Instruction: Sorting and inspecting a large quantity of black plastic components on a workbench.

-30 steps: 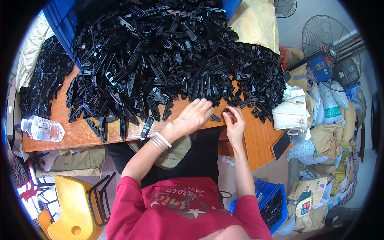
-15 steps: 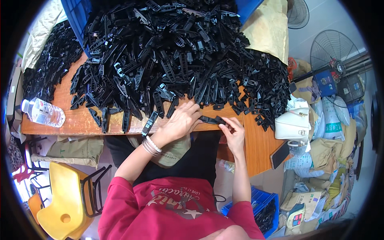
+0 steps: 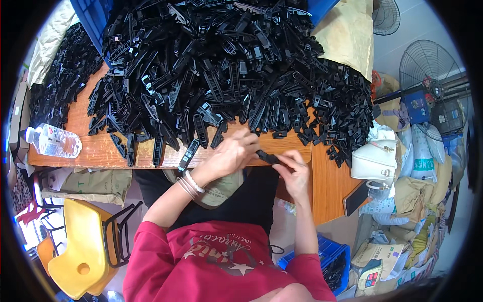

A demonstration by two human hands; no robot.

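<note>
A long black plastic part (image 3: 267, 157) spans the gap between my hands, just above the table's front edge. My left hand (image 3: 235, 152) is closed on its left end, and the fingers hide that end. My right hand (image 3: 295, 172) pinches the other end between thumb and fingers. Beyond them lies a big pile of black plastic parts (image 3: 211, 80), many long with ladder-like slots. Smaller black pieces (image 3: 334, 116) are heaped at its right side. One long part (image 3: 189, 155) sticks out over the table edge beside my left wrist.
A clear water bottle (image 3: 56, 141) lies on its side at the table's left. Blue bins (image 3: 93, 25) flank the pile's back. On the right are a phone (image 3: 355, 198) and a white bag (image 3: 373, 158). A blue crate (image 3: 327, 261) stands below, a yellow chair (image 3: 83, 241) at left.
The black part between my hands has tilted, its right end now lower. Both hands have shifted slightly and keep hold of it. The view has also moved a little.
</note>
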